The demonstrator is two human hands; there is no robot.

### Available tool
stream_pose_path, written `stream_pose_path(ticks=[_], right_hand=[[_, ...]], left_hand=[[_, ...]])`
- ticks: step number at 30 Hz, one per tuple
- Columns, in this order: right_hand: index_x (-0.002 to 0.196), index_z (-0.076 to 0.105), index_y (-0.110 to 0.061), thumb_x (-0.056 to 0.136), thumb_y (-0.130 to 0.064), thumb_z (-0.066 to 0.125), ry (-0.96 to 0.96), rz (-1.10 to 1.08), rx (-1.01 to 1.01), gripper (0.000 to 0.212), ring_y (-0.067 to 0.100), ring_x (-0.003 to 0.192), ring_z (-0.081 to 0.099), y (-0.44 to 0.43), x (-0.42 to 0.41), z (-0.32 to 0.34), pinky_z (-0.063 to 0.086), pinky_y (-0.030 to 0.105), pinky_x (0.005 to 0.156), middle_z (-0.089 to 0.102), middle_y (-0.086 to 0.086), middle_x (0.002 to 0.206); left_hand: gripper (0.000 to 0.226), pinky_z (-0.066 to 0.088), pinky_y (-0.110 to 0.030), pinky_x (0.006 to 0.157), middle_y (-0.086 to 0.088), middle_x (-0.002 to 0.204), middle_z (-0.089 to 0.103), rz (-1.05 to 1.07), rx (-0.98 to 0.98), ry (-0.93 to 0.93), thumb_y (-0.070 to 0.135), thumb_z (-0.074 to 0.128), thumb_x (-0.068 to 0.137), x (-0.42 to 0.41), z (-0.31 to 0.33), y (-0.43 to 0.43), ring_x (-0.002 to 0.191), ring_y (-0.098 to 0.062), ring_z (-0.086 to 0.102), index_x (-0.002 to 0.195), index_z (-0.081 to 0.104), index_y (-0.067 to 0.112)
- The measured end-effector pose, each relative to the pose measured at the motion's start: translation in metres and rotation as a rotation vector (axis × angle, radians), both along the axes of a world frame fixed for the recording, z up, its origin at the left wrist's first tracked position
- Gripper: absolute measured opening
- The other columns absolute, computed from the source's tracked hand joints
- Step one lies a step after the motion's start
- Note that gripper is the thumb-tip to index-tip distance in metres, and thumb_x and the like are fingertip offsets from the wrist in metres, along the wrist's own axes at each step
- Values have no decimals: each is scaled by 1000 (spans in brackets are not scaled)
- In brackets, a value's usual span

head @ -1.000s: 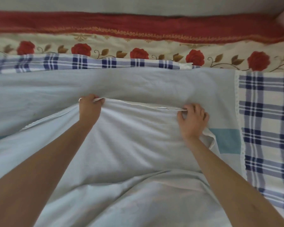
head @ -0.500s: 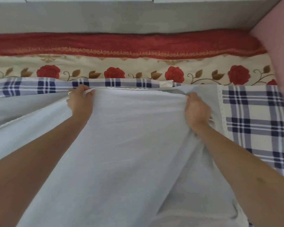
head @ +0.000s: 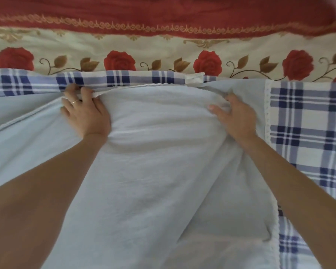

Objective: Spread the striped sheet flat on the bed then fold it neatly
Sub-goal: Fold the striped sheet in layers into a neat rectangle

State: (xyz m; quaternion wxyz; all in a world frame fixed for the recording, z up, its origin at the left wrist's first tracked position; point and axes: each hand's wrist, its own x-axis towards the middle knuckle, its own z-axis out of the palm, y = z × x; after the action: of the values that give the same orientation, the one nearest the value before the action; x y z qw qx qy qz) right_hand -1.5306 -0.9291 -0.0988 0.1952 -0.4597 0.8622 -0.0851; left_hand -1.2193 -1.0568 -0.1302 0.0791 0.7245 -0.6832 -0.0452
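The striped sheet lies across the bed, its blue and white checked face (head: 308, 133) showing at the right and in a strip along the far edge (head: 116, 80). Its pale underside (head: 163, 171) is folded over the middle, with the hem reaching that far strip. My left hand (head: 85, 115), wearing a ring, rests on the pale cloth with fingers spread, fingertips at the hem. Further right, my right hand (head: 235, 117) presses on the same fold, thumb out to the left, fingertips partly sunk in the cloth.
Beyond the sheet, a cream bedcover with red roses (head: 208, 63) and a dark red border (head: 163, 14) runs along the far side. A lace trim (head: 268, 113) edges the pale layer at the right. Wrinkles gather between my forearms.
Both hands carried the pale hem away from me up to the far checked edge. They have let go of it and now lie spread on the cloth.
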Motion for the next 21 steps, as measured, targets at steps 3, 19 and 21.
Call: stream_pose_path(ticks=[3,19,21], right_hand=[[105,56,-14,88,-50,59,-212,-15,124,40,19,89,54,24,-17,16,42,33,79,59,-1,98],[125,47,-14,84,-17,59,299,-252,54,43,32,117,44,26,16,11,30,44,101,49,13,125],[128,48,-15,83,-26,59,204,-57,-116,48,28,122,43,4,37,10,24,42,108,50,8,128]], left_hand=[[34,27,-40,90,-12,147,34,-9,26,-15,26,32,91,3,2,0,118,-35,41,113,48,7],[30,28,-41,89,-21,136,41,-8,9,-24,28,35,95,1,-2,-1,113,-38,44,112,50,8],[30,28,-42,89,-22,134,42,-8,23,-26,27,36,94,0,-2,-2,113,-39,43,112,49,8]])
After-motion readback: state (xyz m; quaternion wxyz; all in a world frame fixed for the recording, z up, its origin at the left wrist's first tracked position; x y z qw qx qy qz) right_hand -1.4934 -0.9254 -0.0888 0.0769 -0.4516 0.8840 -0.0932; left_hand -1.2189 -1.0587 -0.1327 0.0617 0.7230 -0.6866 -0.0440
